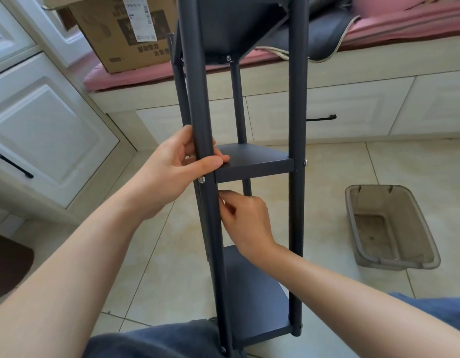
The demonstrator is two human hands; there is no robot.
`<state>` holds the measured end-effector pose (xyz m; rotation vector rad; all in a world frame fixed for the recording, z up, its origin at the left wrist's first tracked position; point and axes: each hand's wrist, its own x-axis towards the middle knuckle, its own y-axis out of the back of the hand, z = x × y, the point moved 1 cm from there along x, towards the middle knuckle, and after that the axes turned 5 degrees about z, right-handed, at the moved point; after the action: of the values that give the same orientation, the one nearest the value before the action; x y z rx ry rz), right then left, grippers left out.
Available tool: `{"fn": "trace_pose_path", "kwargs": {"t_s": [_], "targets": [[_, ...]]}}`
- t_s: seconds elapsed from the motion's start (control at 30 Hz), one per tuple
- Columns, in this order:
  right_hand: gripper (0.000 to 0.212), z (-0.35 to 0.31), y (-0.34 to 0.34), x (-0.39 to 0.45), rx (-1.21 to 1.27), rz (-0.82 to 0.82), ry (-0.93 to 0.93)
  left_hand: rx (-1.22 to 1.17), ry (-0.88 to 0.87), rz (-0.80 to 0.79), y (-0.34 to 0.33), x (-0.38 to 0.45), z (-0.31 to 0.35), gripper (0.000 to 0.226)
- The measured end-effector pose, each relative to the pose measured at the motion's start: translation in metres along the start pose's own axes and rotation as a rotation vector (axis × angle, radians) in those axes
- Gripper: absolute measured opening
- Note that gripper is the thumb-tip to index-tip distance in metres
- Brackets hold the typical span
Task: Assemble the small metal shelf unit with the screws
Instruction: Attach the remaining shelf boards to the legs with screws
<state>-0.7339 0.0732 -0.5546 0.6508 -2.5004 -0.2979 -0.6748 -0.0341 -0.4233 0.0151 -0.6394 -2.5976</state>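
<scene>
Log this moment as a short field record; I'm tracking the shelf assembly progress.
item: dark metal shelf unit, tilted toward the camera
left hand: grips the near left post at the middle shelf
right hand: fingers pinched at that post just below the shelf; what they hold is hidden
screw: head sticks out of the left post
nearby: grey plastic tub on the tiled floor; cardboard box on the bench

The shelf unit [252,161] is finished in dark blue-grey throughout, and its screws [202,179] are seen as bright silver. The floor tiles [353,161] are coloured pale beige with darker grout lines. A brown cardboard box [125,40] (printed in black, with a white label) is set on a pink cushion [146,76]. The plastic tub [389,226] is tinted translucent grey-brown. White is used for the panelled cabinet doors [42,130].
</scene>
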Motion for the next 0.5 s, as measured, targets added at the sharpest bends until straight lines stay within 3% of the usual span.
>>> {"fn": "trace_pose_path", "kwargs": {"t_s": [0.33,0.5], "targets": [[0.036,-0.002,-0.01,0.021,-0.024,0.09,0.201,-0.014,0.01,0.019,0.003,0.002,-0.003,0.046],[0.035,0.001,-0.009,0.024,-0.071,0.091,0.186,0.005,0.006,0.022,0.006,0.005,-0.005,0.047]]}}
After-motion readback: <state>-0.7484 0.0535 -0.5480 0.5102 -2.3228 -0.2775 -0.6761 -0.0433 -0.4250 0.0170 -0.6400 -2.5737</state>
